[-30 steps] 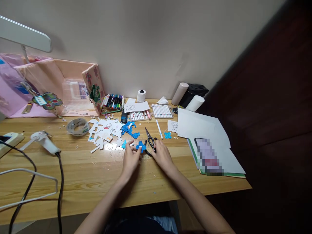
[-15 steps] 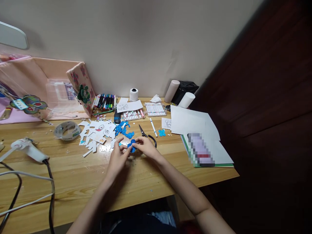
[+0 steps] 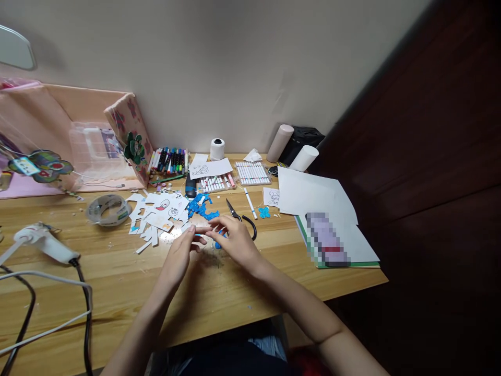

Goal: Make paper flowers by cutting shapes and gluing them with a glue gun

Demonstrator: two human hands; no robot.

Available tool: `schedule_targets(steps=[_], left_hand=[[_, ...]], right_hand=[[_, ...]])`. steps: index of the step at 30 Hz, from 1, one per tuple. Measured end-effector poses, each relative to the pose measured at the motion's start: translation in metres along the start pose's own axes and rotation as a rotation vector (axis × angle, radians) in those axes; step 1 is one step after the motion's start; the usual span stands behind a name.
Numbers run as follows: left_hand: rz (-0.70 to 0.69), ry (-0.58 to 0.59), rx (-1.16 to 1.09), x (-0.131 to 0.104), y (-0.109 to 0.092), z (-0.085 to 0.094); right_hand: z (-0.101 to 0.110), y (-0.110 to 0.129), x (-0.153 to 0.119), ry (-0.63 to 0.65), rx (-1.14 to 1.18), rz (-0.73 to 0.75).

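My left hand (image 3: 180, 253) is raised over the table with its fingers stretched out toward the right and holding nothing I can see. My right hand (image 3: 238, 244) meets it, thumb and forefinger closing around the left fingertips; anything tiny between them is too small to make out. A blue petal-shaped paper cut-out (image 3: 218, 245) shows below the right thumb, partly covered, and whether it rests on the table or is touched I cannot tell. Black-handled scissors (image 3: 250, 227) lie just beyond the right hand. Blue paper scraps (image 3: 200, 207) are beyond the fingers.
White paper scraps (image 3: 151, 222) and a tape roll (image 3: 108, 210) lie to the left. Marker sets (image 3: 253, 173), a loose marker (image 3: 251, 203) and a light-blue flower cut-out (image 3: 264, 212) are farther back. White sheets (image 3: 313, 190) lie right; a corded white tool (image 3: 47, 245) lies left.
Both hands held the blue cut-out between their fingertips before. Now it sits lower, under the right hand, and the left fingers have come off it and straightened. The view has shifted slightly.
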State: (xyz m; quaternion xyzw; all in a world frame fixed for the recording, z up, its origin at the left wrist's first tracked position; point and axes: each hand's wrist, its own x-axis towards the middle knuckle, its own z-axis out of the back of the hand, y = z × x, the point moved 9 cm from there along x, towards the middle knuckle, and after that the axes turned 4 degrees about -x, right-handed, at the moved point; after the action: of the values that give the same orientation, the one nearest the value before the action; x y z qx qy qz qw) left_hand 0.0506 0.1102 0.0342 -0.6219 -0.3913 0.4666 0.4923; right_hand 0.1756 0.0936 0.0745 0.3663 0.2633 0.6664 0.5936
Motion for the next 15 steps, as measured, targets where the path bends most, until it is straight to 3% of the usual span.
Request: schedule_targets(steps=[4, 8, 15], left_hand=[[-0.008, -0.002, 0.01, -0.001, -0.003, 0.001], [-0.035, -0.017, 0.075, -0.001, -0.004, 0.009], [-0.009, -0.049, 0.079, 0.006, -0.002, 0.028]], right_hand=[[-0.004, 0.003, 0.005, 0.0, 0.055, -0.016], [-0.011, -0.008, 0.012, 0.049, 0.013, -0.129], [-0.035, 0.006, 0.04, 0.356, 0.043, 0.031]])
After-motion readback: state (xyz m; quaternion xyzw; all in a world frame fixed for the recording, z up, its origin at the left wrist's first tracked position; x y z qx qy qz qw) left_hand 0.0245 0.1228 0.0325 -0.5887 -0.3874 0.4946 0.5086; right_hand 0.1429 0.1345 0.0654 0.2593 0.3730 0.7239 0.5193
